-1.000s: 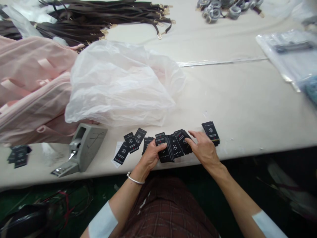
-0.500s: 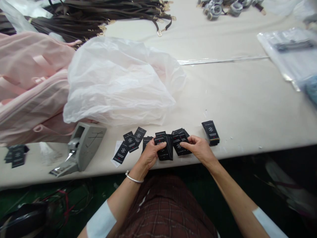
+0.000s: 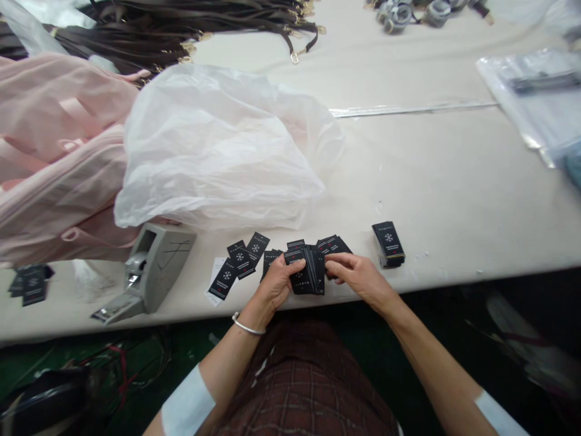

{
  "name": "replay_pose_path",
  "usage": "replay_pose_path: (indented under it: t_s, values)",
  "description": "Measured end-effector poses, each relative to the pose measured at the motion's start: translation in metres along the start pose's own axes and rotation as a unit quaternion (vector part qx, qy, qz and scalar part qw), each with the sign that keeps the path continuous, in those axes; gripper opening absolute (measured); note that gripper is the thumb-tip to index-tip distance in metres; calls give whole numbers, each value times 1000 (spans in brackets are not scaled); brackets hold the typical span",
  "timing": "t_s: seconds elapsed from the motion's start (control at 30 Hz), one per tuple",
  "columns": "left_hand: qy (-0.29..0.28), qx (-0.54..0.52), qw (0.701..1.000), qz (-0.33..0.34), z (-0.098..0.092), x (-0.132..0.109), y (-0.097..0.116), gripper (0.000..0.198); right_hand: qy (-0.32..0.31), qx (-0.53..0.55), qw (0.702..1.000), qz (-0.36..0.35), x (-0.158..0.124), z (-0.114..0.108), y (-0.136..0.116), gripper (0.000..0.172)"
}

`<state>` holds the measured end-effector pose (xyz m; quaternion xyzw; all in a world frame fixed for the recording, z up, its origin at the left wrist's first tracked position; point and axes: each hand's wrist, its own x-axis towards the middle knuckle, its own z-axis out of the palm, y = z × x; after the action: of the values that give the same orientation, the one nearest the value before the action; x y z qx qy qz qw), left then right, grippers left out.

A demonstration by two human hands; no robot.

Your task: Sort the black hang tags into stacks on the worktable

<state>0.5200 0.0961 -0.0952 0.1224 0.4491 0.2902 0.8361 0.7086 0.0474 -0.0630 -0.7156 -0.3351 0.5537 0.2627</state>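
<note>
My left hand [image 3: 275, 283] grips a fanned stack of black hang tags [image 3: 312, 278] just above the table's front edge, thumb across their faces. At the fan's right edge are the bent, closed fingers of my right hand [image 3: 356, 274]; whatever is between them is too small to make out. Behind that hand lie more loose black tags [image 3: 336, 243], partly covered. Left of my hands, several snowflake-printed tags [image 3: 240, 259] overlap on the table, one pile partly hidden by my left hand. A neat pile of tags [image 3: 389, 243] stands to the right.
A grey tape dispenser [image 3: 158, 266] stands at the left front edge. Behind it are a pink bag [image 3: 59, 145] and a white plastic bag [image 3: 218, 145]. Dark straps [image 3: 149, 30] with gold clasps fill the far left; clear plastic packaging [image 3: 535, 97] lies at right.
My right hand's fingers have moved slightly left to the fan's edge. The tags it held half a second ago no longer show separately, and the fan in my left hand spreads wider rightward.
</note>
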Motion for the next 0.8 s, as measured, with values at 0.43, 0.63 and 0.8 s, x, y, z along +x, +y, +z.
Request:
replay_pose_path:
  t_s: [0.43, 0.63, 0.8]
  values:
    - [40, 11, 999, 13, -5, 0, 2, 52, 108, -65, 992, -14, 17, -17, 7, 43]
    - [21, 2, 1000, 17, 0, 1, -1, 51, 123, -86, 988, -46, 8, -10, -2, 41]
    - [15, -2, 1000, 16, 5, 1, -3, 51, -27, 91, 995, 14, 3, 16, 2, 35]
